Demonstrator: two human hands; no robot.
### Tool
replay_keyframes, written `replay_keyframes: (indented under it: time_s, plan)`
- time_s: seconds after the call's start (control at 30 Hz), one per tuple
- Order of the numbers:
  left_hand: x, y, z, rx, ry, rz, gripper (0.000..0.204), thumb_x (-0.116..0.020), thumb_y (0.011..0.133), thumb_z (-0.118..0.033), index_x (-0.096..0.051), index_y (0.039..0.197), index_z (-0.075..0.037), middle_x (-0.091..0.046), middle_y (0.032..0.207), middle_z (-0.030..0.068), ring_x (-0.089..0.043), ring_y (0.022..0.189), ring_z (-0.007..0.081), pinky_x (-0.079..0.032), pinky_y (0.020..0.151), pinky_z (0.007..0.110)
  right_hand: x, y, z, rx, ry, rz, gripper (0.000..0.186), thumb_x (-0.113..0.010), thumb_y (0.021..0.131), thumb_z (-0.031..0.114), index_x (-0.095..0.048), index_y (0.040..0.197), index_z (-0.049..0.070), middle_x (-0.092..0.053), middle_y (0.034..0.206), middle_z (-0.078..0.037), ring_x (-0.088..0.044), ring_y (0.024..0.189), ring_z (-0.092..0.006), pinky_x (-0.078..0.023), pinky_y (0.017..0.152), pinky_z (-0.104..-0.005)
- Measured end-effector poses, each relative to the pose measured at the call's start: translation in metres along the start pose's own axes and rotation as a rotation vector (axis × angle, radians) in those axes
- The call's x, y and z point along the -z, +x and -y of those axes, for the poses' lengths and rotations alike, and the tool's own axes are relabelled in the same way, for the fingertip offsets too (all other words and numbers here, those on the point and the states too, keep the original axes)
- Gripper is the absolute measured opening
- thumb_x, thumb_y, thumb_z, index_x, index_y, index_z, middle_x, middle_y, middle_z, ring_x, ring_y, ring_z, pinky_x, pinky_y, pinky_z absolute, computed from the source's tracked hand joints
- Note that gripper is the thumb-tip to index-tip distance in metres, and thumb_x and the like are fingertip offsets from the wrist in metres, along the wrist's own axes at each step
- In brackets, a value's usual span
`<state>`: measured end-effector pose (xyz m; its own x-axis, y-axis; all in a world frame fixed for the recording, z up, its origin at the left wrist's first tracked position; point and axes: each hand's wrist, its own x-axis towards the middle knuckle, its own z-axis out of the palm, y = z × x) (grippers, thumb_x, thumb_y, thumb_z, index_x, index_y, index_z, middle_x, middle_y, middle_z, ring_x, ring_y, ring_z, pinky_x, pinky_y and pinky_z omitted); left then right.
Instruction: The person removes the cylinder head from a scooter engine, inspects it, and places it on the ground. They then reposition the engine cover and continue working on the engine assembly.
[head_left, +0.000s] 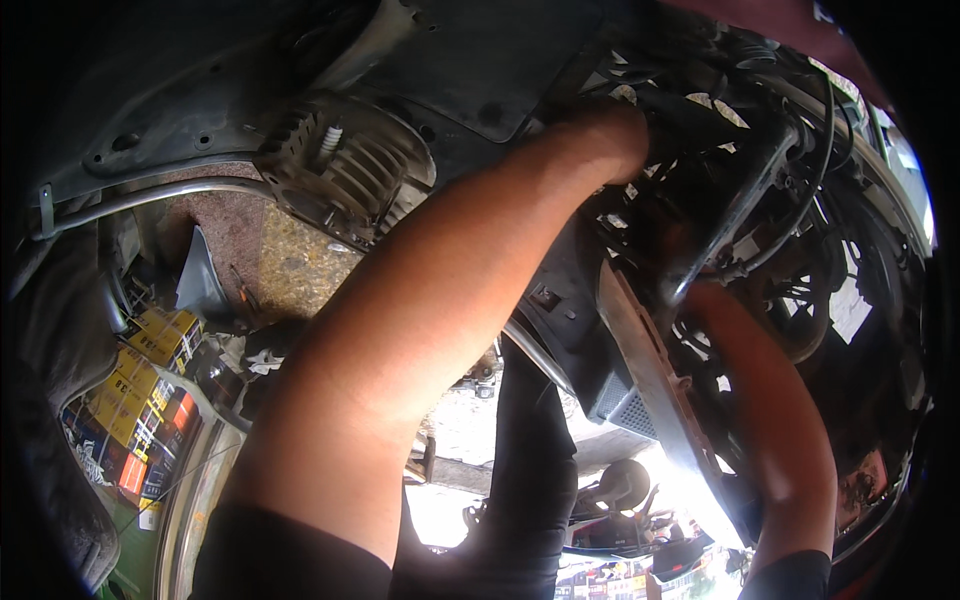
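Observation:
My left hand (612,138) reaches in among the dark frame parts of what looks like a motorcycle or scooter. Only its wrist and back show; the fingers are hidden behind dark parts. Lower on the right, my right hand (708,300) goes in below a shiny metal bar (735,215), and its fingers are lost in shadow. Neither hand shows whether it holds anything. Black cables (825,190) curve past the bar. Left of my left forearm sits a finned engine cylinder head (375,170) with a white-bodied spark plug (331,138) standing in it.
A dark plastic panel (460,70) spans the top. A bent metal tube (160,195) runs at the left. Yellow and orange boxes (130,400) are stacked at the lower left. A long, light-edged panel (650,360) slants between my arms. My dark-trousered leg (530,460) is below.

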<state>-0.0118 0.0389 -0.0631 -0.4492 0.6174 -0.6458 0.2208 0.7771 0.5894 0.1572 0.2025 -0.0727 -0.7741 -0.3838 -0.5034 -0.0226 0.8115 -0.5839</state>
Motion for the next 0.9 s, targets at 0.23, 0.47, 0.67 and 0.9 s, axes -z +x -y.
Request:
replay_keyframes:
  time_s: [0.23,0.47,0.67,0.9]
  plan:
    - [0.002,0.001,0.001,-0.006,-0.005,0.011,0.03,-0.059,0.08,-0.009,-0.067,0.104,0.006,-0.066,0.106,0.0272,-0.066,0.1,0.0363,-0.053,0.085,0.042,0.072,-0.033,0.039,-0.241,0.467,-0.139,0.043,-0.078,0.074,0.006,-0.061,0.113,0.001,-0.069,0.091,-0.015,-0.068,0.085,-0.0284,-0.053,0.075,-0.0375]
    - [0.002,0.01,0.009,0.019,0.105,0.05,0.03,-0.056,0.083,-0.011,-0.068,0.106,0.004,-0.067,0.109,0.025,-0.066,0.102,0.0349,-0.052,0.087,0.041,0.077,-0.029,0.029,-0.056,0.375,-0.366,0.031,-0.064,0.078,0.0,-0.062,0.109,0.003,-0.068,0.089,-0.021,-0.067,0.085,-0.0374,-0.053,0.076,-0.0415]
    - [-0.002,0.009,0.019,-0.038,0.154,0.008,0.03,-0.057,0.079,-0.011,-0.069,0.099,0.007,-0.067,0.103,0.0273,-0.067,0.098,0.0357,-0.052,0.085,0.041,0.061,-0.031,0.012,-0.264,0.457,-0.228,0.034,-0.071,0.079,0.011,-0.062,0.111,0.002,-0.069,0.098,-0.019,-0.068,0.09,-0.0318,-0.053,0.079,-0.0379]
    - [0.011,0.008,0.018,-0.09,0.008,0.107,0.051,-0.061,0.077,-0.036,-0.067,0.109,0.003,-0.067,0.109,0.0245,-0.065,0.103,0.0348,-0.049,0.091,0.039,0.048,-0.024,0.003,-0.181,0.432,-0.337,0.031,-0.069,0.079,0.013,-0.063,0.108,0.005,-0.069,0.098,-0.018,-0.067,0.092,-0.0335,-0.053,0.08,-0.038]
